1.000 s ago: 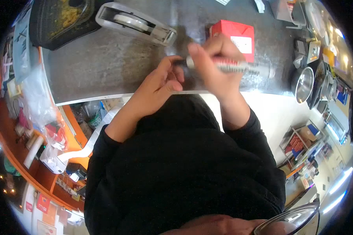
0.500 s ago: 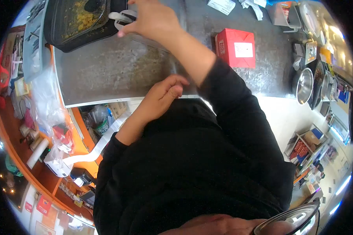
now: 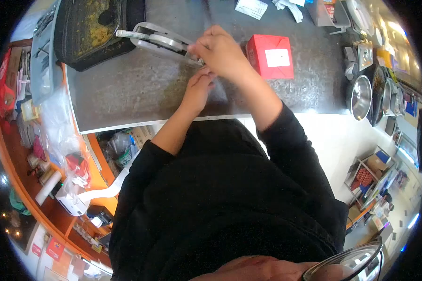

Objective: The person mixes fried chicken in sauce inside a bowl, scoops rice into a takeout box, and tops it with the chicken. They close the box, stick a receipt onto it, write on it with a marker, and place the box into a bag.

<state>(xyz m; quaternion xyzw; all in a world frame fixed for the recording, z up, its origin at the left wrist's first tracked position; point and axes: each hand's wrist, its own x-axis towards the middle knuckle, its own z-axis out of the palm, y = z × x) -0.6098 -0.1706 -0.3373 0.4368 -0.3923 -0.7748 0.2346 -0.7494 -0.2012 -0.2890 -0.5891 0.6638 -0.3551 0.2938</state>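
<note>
A long pale tape dispenser with a round roll in it lies slanted on the dark metal tabletop. My right hand is at the dispenser's right end, thumb and fingers pinched together; what they grip is too small to make out. Just below it is my left hand, its fingers loosely stretched toward the right fingertips, close to or touching them. A red box with a white label stands to the right of my hands. Beyond the dispenser's left end sits a black tray with yellow crumbs.
A blue-grey bin stands at the table's left edge. Paper slips lie at the back. At the right are a metal bowl and a clear plastic container. Clear plastic bags hang at left.
My right hand has come back from the dispenser's far end to its near right end, its fingers now pinched. My left hand has moved up to meet it. The dispenser is now more visible.
</note>
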